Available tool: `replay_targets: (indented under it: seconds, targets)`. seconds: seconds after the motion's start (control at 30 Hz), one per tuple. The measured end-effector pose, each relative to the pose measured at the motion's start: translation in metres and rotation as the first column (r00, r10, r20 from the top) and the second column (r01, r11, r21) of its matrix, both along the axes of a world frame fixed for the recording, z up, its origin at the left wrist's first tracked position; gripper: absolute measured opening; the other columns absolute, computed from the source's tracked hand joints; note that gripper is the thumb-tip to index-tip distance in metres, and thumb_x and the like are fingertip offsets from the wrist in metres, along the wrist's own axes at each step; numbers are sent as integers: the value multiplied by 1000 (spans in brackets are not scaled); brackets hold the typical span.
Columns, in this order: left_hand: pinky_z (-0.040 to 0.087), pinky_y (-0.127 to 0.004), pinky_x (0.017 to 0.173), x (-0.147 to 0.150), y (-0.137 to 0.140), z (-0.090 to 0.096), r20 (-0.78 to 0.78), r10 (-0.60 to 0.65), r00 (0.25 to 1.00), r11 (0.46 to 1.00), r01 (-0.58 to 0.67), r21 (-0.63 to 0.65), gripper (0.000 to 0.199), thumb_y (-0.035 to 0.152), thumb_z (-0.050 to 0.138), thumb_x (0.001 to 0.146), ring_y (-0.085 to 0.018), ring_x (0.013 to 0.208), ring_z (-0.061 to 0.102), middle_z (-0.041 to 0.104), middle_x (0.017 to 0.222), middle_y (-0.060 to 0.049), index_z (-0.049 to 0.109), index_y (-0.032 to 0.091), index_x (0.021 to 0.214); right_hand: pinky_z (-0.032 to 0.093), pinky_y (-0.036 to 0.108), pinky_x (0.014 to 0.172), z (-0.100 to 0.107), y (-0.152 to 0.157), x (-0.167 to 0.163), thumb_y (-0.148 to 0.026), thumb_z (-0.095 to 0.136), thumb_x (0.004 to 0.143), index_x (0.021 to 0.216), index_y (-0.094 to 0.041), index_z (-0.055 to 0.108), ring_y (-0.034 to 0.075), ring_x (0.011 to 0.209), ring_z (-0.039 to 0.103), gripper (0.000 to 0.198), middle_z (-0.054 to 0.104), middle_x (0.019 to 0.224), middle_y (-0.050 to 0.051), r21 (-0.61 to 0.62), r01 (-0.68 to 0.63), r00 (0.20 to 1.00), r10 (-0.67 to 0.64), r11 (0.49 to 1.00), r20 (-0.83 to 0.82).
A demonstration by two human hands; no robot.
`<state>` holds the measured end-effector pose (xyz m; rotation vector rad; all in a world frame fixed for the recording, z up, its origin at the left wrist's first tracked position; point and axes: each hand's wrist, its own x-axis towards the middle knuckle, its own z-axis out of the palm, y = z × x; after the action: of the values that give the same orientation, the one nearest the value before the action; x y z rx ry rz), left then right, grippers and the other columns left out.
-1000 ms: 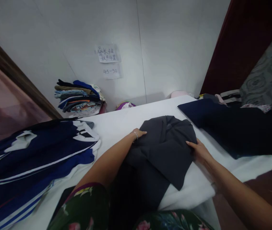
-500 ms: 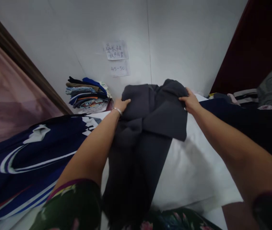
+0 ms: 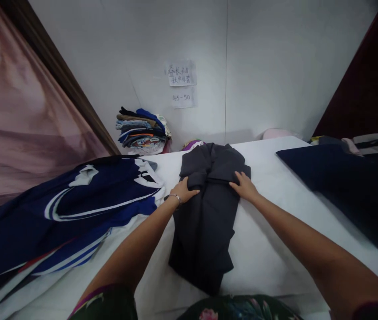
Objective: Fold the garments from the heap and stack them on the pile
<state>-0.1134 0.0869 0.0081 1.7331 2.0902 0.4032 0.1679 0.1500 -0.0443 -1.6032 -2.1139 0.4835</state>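
Dark grey garment (image 3: 205,218) lies between blue-and-white clothes (image 3: 92,191) and navy cloth (image 3: 335,186).

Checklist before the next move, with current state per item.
1. Left hand on the dark grey garment: ok, at its left side.
2. Right hand on the same garment: ok, at its right side.
3. Fabric pinched by both hands, not merely touched: cannot tell; the contact is partly hidden.
4. Garment smooth, edges even: not ok; creases show and the lower right edge is jagged.
5. Clear of the blue-and-white clothes at left: ok, a strip of white table cover shows between.
6. Clear of the navy cloth at right: ok, well apart.
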Motion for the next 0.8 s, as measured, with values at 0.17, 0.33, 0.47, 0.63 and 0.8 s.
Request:
replay_targets:
  seconds: [0.17, 0.33, 0.47, 0.63, 0.8]
  targets:
    - [47, -33, 80, 7, -1, 12, 12, -45, 999, 999, 45, 18, 39, 42, 67, 72, -29, 96, 64, 69, 101, -14, 66, 15, 99, 35, 46, 97, 2, -7, -22, -31, 54, 85, 141, -28, 38, 30, 125, 40, 57, 46, 138, 12, 63, -142, 966, 124, 988, 225]
    - [48, -26, 73, -49, -8, 65, 31, 88, 996, 991, -91, 96, 28, 35, 65, 72, -23, 87, 66, 72, 90, -6, 69, 16, 93, 42, 30, 85, 21, 17, 5, -22, 47, 87, 104, -23, 69, 22, 100, 56, 28, 64, 105, 8, 110, -17, 990, 1, 994, 143]
    - [49, -24, 62, -128, -39, 69, 29, 365, 931, 931, -364, -18, 26, 38, 69, 68, -22, 78, 68, 72, 80, -6, 70, 17, 83, 40, 34, 90, 50, 28, 98, -21, 42, 88, 112, -18, 65, 23, 106, 54, 33, 62, 114, 11, 197, 236, 970, -242, 951, 4]
    - [49, -26, 65, -164, -70, 32, -95, 452, 887, 888, -457, -47, 29, 40, 70, 65, -26, 83, 68, 72, 80, -7, 68, 17, 84, 43, 42, 85, 68, 14, 220, -13, 48, 81, 123, -2, 58, 31, 103, 58, 45, 62, 112, 26, 111, 670, 740, -648, 734, -181]
    - [49, -29, 75, -157, -71, 25, -250, 381, 890, 917, -397, -16, 39, 45, 65, 70, -29, 98, 65, 70, 101, -13, 67, 17, 96, 33, 39, 104, 62, -47, 181, -13, 53, 77, 120, -18, 61, 26, 125, 45, 44, 54, 132, 13, 309, 464, 862, -344, 830, -371]
